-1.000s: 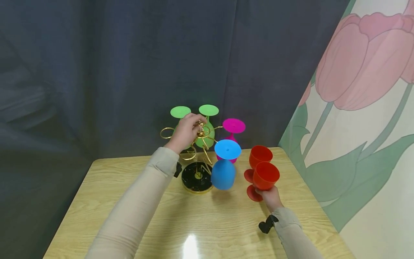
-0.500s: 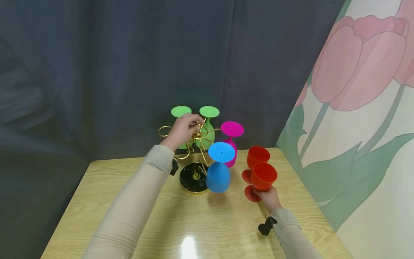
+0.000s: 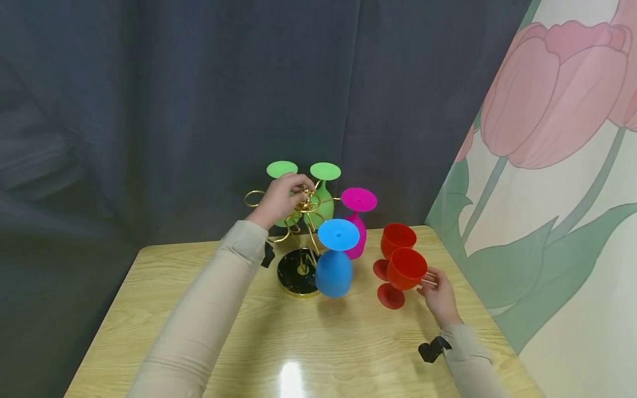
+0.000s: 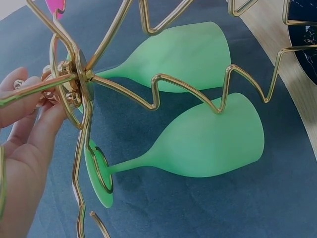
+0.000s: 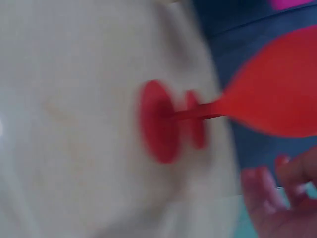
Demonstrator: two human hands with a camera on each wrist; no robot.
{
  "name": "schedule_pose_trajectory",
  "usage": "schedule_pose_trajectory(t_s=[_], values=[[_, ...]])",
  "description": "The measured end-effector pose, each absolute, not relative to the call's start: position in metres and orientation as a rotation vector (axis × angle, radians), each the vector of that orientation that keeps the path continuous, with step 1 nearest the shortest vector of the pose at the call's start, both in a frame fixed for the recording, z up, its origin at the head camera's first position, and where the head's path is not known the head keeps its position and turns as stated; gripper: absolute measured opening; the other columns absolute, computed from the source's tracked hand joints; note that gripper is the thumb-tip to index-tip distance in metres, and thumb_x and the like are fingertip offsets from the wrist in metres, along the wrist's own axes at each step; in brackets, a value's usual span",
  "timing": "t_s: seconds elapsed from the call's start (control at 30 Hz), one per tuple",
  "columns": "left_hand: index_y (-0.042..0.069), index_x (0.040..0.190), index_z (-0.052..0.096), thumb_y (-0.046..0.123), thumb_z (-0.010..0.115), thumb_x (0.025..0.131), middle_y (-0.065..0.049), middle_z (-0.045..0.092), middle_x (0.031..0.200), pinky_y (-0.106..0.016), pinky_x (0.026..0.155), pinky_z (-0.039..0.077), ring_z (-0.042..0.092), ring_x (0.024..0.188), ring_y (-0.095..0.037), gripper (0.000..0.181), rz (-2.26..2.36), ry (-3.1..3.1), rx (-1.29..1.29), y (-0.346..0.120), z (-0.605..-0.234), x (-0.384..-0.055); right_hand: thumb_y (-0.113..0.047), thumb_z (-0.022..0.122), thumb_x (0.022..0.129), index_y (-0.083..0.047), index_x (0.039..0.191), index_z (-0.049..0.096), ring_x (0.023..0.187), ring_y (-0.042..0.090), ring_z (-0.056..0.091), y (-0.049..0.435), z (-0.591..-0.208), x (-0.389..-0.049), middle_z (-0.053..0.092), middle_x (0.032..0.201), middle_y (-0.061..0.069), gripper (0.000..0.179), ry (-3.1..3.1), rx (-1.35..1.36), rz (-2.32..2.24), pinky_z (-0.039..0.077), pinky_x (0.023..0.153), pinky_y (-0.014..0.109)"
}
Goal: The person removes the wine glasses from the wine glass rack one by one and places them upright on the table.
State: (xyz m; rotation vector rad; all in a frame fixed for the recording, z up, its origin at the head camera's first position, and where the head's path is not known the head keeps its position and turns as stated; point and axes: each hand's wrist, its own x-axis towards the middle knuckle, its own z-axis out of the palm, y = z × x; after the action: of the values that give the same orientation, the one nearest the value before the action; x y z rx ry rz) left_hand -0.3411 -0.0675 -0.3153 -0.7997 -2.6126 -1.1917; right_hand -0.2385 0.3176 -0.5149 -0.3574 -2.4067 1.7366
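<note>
My left hand (image 3: 280, 200) pinches the knob at the top of a gold glass rack (image 4: 81, 74) with a round black base (image 3: 291, 271). Upside down by their feet on the rack hang a blue goblet (image 3: 333, 273), a magenta goblet (image 3: 359, 200) and two green ones, the nearer green goblet (image 4: 213, 141) clearest in the left wrist view. To the right, a front red goblet (image 3: 407, 270) and a rear red goblet (image 3: 398, 236) stand upright on the table. Beside the front red bowl is my right hand (image 3: 440, 296), fingers spread, holding nothing; whether a fingertip touches it I cannot tell.
The wooden table (image 3: 199, 309) ends at a dark curtain (image 3: 224, 110) behind and on the left. A wall with painted tulips (image 3: 547, 221) borders its right side. One bare gold ring (image 3: 255, 198) sticks out at the rack's left.
My right hand has let go of the front red goblet and moved right. The rack has turned slightly, its blue goblet shifting left and the green ones right. My left hand keeps its grip.
</note>
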Motion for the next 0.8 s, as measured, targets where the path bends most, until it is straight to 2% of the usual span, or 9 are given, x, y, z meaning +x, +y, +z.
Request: schedule_pose_trajectory(t_s=[0.1, 0.17, 0.27, 0.37, 0.6, 0.8], values=[[0.006, 0.113, 0.070, -0.002, 0.064, 0.097, -0.013, 0.061, 0.119, -0.039, 0.095, 0.052, 0.062, 0.113, -0.032, 0.019, -1.191, -2.615, -0.809, -0.068, -0.315, -0.342, 0.014, 0.037, 0.094, 0.011, 0.145, 0.033, 0.112, 0.021, 0.056, 0.320, -0.484, -0.235, 0.044, 0.135, 0.028, 0.051, -2.407, -0.351, 1.620, 0.048, 0.085, 0.016], [0.006, 0.114, 0.070, -0.001, 0.065, 0.097, -0.012, 0.061, 0.120, -0.039, 0.095, 0.052, 0.062, 0.113, -0.032, 0.019, -1.190, -2.620, -0.816, -0.069, -0.315, -0.343, 0.012, 0.037, 0.095, 0.011, 0.144, 0.035, 0.123, 0.037, 0.048, 0.318, -0.463, -0.234, 0.042, 0.139, 0.030, 0.050, -2.394, -0.317, 1.537, 0.045, 0.097, 0.028], [0.006, 0.114, 0.070, 0.000, 0.065, 0.097, -0.012, 0.061, 0.121, -0.041, 0.095, 0.052, 0.062, 0.114, -0.031, 0.019, -1.191, -2.630, -0.835, -0.070, -0.315, -0.343, 0.007, 0.041, 0.096, 0.010, 0.144, 0.039, 0.132, 0.045, 0.041, 0.310, -0.432, -0.233, 0.039, 0.144, 0.030, 0.048, -2.393, -0.254, 1.427, 0.040, 0.107, 0.048], [0.006, 0.113, 0.070, 0.000, 0.065, 0.096, -0.012, 0.061, 0.121, -0.042, 0.095, 0.052, 0.062, 0.114, -0.032, 0.019, -1.182, -2.636, -0.858, -0.072, -0.315, -0.343, 0.003, 0.047, 0.096, 0.009, 0.144, 0.041, 0.134, 0.047, 0.040, 0.296, -0.404, -0.236, 0.038, 0.146, 0.029, 0.048, -2.411, -0.165, 1.362, 0.040, 0.111, 0.057], [0.005, 0.115, 0.072, 0.000, 0.067, 0.096, -0.012, 0.063, 0.122, -0.042, 0.096, 0.053, 0.064, 0.114, -0.030, 0.020, -1.236, -2.633, -0.862, -0.075, -0.316, -0.342, 0.003, 0.054, 0.094, 0.006, 0.138, 0.048, 0.130, 0.041, 0.042, 0.249, -0.356, -0.248, 0.039, 0.141, 0.024, 0.044, -2.398, 0.120, 1.331, 0.040, 0.111, 0.056], [0.008, 0.133, 0.064, 0.002, 0.066, 0.097, -0.012, 0.062, 0.133, -0.041, 0.099, 0.052, 0.062, 0.120, -0.031, 0.037, -1.237, -2.644, -0.791, -0.076, -0.319, -0.339, 0.004, 0.060, 0.093, 0.004, 0.131, 0.055, 0.124, 0.036, 0.051, 0.211, -0.328, -0.268, 0.047, 0.133, 0.020, 0.038, -2.371, 0.399, 1.265, 0.046, 0.107, 0.054]])
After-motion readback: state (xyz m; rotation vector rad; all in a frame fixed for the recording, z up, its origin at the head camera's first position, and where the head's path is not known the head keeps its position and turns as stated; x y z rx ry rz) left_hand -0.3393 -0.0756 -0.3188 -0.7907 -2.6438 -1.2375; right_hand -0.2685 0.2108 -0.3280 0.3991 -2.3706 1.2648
